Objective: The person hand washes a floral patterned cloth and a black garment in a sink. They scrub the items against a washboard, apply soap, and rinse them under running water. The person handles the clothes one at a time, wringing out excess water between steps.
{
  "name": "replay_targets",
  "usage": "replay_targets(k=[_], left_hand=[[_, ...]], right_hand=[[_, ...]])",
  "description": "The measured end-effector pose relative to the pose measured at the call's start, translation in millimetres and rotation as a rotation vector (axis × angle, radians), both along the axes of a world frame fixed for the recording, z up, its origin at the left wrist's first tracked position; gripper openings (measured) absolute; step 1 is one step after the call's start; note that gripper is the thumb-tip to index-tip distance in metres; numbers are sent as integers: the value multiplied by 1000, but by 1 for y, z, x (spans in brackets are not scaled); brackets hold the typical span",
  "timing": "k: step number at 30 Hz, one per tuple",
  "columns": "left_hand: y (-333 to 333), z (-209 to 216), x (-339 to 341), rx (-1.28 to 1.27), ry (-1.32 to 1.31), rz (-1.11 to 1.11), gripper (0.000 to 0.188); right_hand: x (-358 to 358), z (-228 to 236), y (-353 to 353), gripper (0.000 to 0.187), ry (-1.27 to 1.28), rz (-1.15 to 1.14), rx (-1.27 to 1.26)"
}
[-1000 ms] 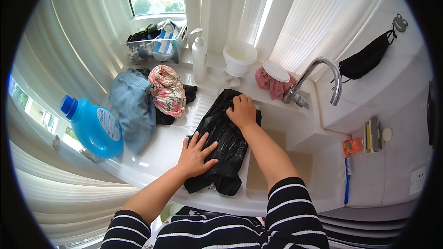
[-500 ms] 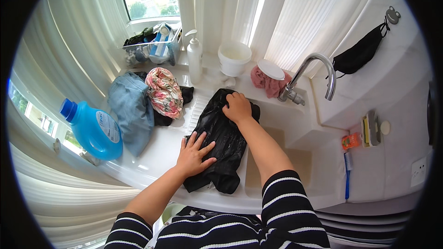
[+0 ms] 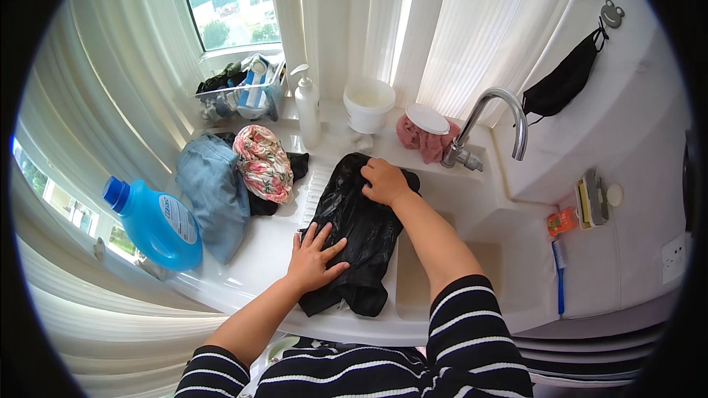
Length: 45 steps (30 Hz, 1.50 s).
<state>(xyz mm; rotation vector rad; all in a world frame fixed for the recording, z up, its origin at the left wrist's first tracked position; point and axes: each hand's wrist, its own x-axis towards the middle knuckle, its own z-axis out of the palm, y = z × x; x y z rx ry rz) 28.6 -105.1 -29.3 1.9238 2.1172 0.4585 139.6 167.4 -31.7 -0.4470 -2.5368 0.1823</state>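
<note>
A wet, wrinkled black garment (image 3: 354, 228) lies over the ribbed washboard part of the white sink counter, its right side reaching the basin edge. My left hand (image 3: 313, 258) rests flat on the garment's near left part, fingers spread. Near its far end, my right hand (image 3: 385, 183) is closed with bent fingers on the black cloth; its fingertips are partly hidden. Light suds or a wet sheen show on the fabric between the hands. Left of it sit a floral cloth (image 3: 263, 162) and blue denim clothing (image 3: 214, 195) in a pile.
A blue detergent bottle (image 3: 158, 225) stands at the left. Along the back are a clear bin (image 3: 240, 103), a white pump bottle (image 3: 307, 110), a white tub (image 3: 368, 107) and a pink cloth (image 3: 420, 140). The faucet (image 3: 509, 107) arches above the basin (image 3: 483, 250); a blue brush (image 3: 560, 280) hangs right.
The whole view has shifted slightly, so things sit lower in the picture. My right hand's fingers are more curled on the cloth; my left hand stays spread on the garment.
</note>
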Motion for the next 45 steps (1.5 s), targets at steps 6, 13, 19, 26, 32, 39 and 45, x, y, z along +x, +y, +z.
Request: replay_targets(k=[6,13,19,26,32,39,45], left_hand=[[16,-3,-61,114,-710,338,41],[137,16,-49,121,-246,41,59],[70,24,-39,336,-145,-417,69],[164,8,-53,-17,-225,325,52],[89,11,-37,79,38,-54,68],[149,14,-36,136,85,227,47],[83,33,-27,500,24,-184,53]], right_hand=[[21,44,-104,38,-11,703,238],[34,6,-65,92,-100,-351,-709],[73,20,-137,80,43,59,-251],[0,4,-51,43,-29,-286,-632],[50,17,-95,42,44,-21,-208],[7,4,-48,39,-2,-303,-372],[60,40,-96,42,88,178,-104]])
